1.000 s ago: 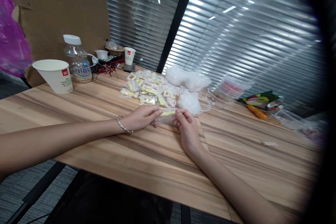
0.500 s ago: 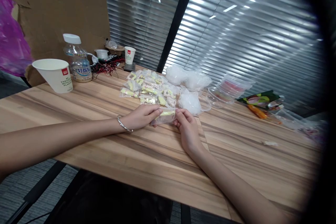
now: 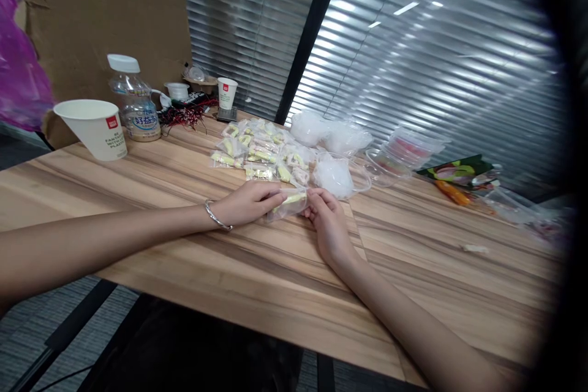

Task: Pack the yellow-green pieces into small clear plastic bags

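Big silver blinds [image 3: 413,73] fill the back, and in front of them spreads the wood-grain table [image 3: 229,294]! A cardboard sheet [image 3: 101,6] stands at the far left, with a purple bag [image 3: 21,73] beside it. Onto the table, and there's the pile [image 3: 261,156] of clear packets with yellow and pale pieces inside, just beyond the hands. White bags [image 3: 334,174] bunch up on its right, then clear tubs [image 3: 404,150], then a green pack [image 3: 459,170]. Over on the left, a near cup [image 3: 96,135] stands beside a white-capped bottle [image 3: 140,110]. Now the hands: the left hand [image 3: 250,202] has its fingers close together, thumb on the packet's left end, the tips partly hidden; the right hand [image 3: 328,217] pinches the right end between thumb and forefinger, the other fingers curled in. Between them is the packet [image 3: 291,202] itself, clear with a yellow piece inside, in front of the pile! Red and black wires [image 3: 184,116] tangle behind the bottle, near a far cup [image 3: 227,95]. A silver bracelet [image 3: 215,217] rings the left wrist, and a pale scrap [image 3: 475,248] lies off to the right.
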Demonstrator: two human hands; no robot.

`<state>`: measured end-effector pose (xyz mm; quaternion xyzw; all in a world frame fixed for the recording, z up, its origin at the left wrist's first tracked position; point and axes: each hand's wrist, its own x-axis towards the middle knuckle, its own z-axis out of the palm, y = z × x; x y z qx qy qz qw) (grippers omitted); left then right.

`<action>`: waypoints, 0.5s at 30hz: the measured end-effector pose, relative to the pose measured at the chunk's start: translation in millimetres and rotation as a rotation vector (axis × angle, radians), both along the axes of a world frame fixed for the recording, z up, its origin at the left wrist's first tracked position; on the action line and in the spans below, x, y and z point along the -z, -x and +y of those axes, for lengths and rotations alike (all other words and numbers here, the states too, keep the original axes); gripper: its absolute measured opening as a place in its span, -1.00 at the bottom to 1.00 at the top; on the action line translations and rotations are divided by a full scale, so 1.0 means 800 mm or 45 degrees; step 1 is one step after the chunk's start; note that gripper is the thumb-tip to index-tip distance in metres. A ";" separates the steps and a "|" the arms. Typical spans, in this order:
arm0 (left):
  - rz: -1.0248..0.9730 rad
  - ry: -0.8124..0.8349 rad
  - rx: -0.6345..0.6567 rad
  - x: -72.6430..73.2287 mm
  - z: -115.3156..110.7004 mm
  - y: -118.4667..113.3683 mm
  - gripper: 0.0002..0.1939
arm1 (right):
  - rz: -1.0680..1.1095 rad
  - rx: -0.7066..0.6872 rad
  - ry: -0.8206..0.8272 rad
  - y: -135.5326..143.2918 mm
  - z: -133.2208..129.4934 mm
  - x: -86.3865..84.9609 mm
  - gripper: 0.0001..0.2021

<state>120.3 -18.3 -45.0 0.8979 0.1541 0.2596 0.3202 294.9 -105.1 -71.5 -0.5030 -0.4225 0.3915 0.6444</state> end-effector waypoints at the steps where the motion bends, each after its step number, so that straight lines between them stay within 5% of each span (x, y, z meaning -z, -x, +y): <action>1: 0.000 -0.002 -0.001 0.000 0.000 0.000 -0.69 | 0.001 0.000 0.001 0.000 0.000 0.000 -0.79; 15: 0.035 -0.032 0.009 0.000 0.000 0.000 -0.64 | -0.006 0.007 0.013 0.002 -0.001 -0.003 -0.78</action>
